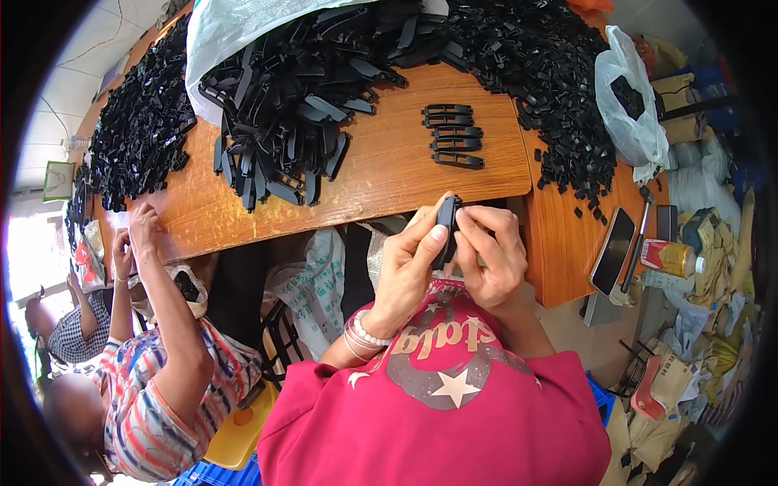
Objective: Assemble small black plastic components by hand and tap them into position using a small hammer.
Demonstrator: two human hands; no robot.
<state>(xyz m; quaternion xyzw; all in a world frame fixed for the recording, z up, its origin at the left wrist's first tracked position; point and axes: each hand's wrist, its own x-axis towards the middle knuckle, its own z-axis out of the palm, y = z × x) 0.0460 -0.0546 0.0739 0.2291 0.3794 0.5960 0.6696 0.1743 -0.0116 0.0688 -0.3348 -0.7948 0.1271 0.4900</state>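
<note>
In front of my chest, just off the table's near edge, a long black plastic part [446, 225] is held upright. My left hand [405, 263] grips it between thumb and fingers. My right hand [496, 255] is closed at its right side, with thumb and forefinger pinching near the top; whether a smaller piece sits between them is hidden. Beyond my hands, several similar black parts [455, 146] lie in a stacked row on the wooden table [389, 162]. A heap of long black parts [284, 121] spills from a white sack [235, 32] further left.
Small black pieces [559, 105] cover the table's right; another black heap [138, 130] lies far left. A plastic bag [628, 97] hangs at the right edge, near a phone [613, 251] and a hammer [639, 243]. A co-worker [174, 389] sits to my left, hands at the table.
</note>
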